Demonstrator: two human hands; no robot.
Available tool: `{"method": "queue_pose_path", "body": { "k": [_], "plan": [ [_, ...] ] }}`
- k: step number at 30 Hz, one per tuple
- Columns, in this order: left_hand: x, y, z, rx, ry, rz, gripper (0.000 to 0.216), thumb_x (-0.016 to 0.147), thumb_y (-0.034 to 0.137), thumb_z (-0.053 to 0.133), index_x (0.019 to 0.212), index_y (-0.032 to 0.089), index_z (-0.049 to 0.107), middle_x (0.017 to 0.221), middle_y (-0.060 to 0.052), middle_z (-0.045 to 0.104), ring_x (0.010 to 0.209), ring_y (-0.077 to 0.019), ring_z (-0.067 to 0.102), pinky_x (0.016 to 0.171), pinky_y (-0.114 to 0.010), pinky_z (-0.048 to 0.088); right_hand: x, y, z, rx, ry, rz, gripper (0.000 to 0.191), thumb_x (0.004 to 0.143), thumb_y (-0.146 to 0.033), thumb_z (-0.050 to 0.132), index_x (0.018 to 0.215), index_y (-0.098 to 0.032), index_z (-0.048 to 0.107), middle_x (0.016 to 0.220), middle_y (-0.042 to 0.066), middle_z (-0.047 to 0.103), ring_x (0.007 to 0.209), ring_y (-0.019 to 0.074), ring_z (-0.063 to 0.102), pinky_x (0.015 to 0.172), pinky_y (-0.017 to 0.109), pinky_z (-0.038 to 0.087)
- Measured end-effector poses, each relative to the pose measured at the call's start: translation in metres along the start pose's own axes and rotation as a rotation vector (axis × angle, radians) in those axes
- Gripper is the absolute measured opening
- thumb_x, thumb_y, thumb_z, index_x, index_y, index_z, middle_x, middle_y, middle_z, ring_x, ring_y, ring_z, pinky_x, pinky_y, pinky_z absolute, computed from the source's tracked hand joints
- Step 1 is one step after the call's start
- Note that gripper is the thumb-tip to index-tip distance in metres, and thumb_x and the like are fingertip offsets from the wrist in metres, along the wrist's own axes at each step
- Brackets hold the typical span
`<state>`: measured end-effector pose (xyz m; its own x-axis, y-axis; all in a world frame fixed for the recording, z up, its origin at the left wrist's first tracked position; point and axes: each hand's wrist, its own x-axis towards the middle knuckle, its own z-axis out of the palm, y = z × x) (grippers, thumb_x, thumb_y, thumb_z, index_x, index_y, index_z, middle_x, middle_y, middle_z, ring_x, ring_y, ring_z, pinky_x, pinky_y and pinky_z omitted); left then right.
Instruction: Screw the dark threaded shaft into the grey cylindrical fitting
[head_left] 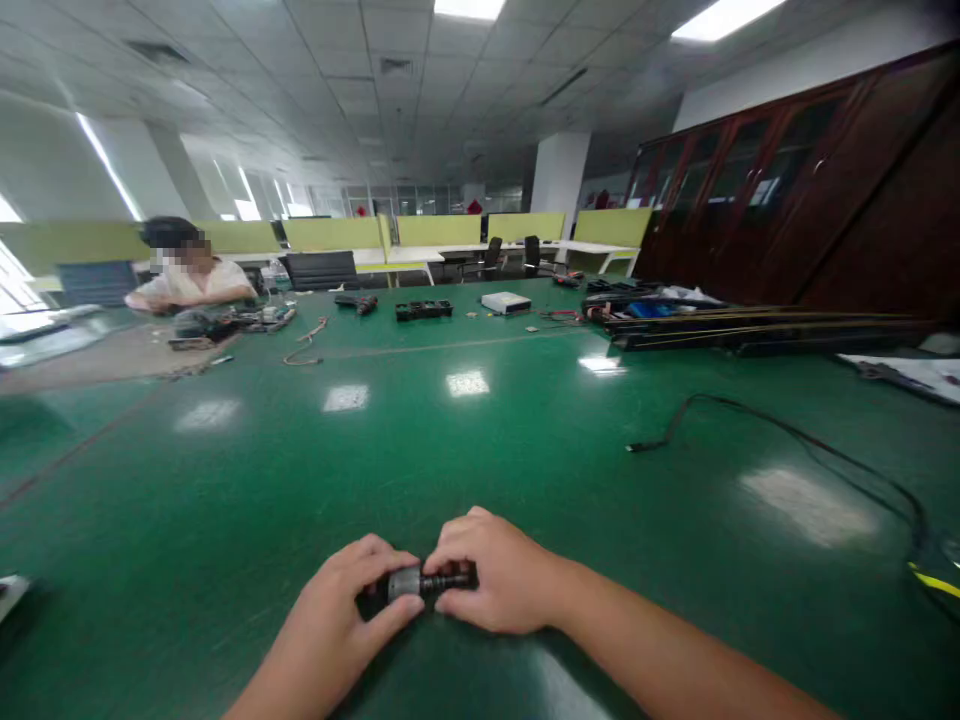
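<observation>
Fingers of the left hand point(341, 595) are curled shut around the grey metal end of a small cylindrical part point(420, 581); the thumb presses along its underside. Fingers of the right hand point(491, 580) are closed over the part's dark end, which looks ribbed or threaded; fine detail is too small to confirm. Both hands grip the same part, knuckles nearly touching, low over the green table point(465, 450), at the near edge, centre of view.

Table surface: glossy green, smooth, reflecting the ceiling light panels as pale rectangles. A thin seam line runs across it beyond the part.

Right of the part, well apart: a black cable point(787, 435) lying in a loose curve, one free end pointing left. Further right and back: long black bars point(750, 330) stacked flat, with thin yellow lines along them.

Far beyond the part, along the table's back edge: a black slotted tray point(424, 310), a small white box point(506, 301), a dark hand tool point(357, 301), loose wires point(306, 345).

Back left of the part: another person point(187, 275), seated, light shirt, arms resting on the table among small parts.

Room: open-plan office, yellow-green desk partitions point(439, 230), black chairs, white column, tiled ceiling, dark wood glazed cabinets point(787, 180) on the right wall.
</observation>
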<state>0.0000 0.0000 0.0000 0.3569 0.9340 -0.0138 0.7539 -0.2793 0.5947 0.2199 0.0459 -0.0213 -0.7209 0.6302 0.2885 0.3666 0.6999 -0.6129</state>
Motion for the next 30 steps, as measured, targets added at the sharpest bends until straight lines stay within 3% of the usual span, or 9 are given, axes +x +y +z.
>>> {"method": "queue_pose_path", "body": {
  "k": [30],
  "plan": [
    [-0.0016,0.0057,-0.0015,-0.002,0.002,0.012,0.025,0.089,0.038,0.063,0.11,0.027,0.071,0.099,-0.003,0.066,0.094,-0.0214,0.062,0.086,-0.031,0.047,-0.0029,0.0025,-0.0033,0.073,0.033,0.052,0.016,0.065,-0.023,0.079,0.077,-0.019,0.071,0.069,-0.004,0.062,0.064,0.0114,0.058,0.068,0.024,0.042]
  ]
}}
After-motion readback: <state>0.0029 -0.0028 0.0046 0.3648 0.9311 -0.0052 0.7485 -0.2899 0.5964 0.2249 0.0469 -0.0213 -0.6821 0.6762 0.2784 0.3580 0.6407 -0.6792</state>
